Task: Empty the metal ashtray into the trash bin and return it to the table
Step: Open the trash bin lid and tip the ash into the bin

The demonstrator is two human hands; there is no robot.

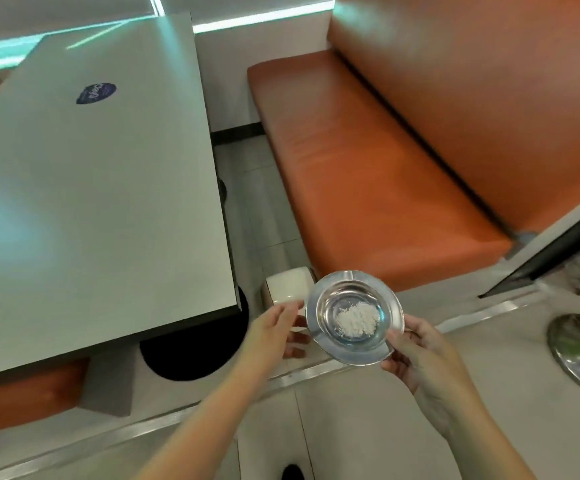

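Note:
The round metal ashtray (pixel 354 317) is held level in the air, just off the table's near right corner. A small heap of white ash (pixel 356 318) lies in its bowl. My right hand (pixel 420 358) grips the ashtray's near right rim between thumb and fingers. My left hand (pixel 274 327) is at the ashtray's left rim with its fingers apart; I cannot tell whether it touches the metal. The grey table (pixel 101 202) fills the left side. A white box-shaped bin (pixel 288 285) stands on the floor just behind the ashtray, partly hidden by it.
A blue oval sticker (pixel 96 93) is on the tabletop. An orange bench seat (pixel 368 168) with a backrest runs along the right. A shiny domed metal lid (pixel 579 355) sits in a pale surface at the far right. A dark round table base (pixel 191 344) is on the floor.

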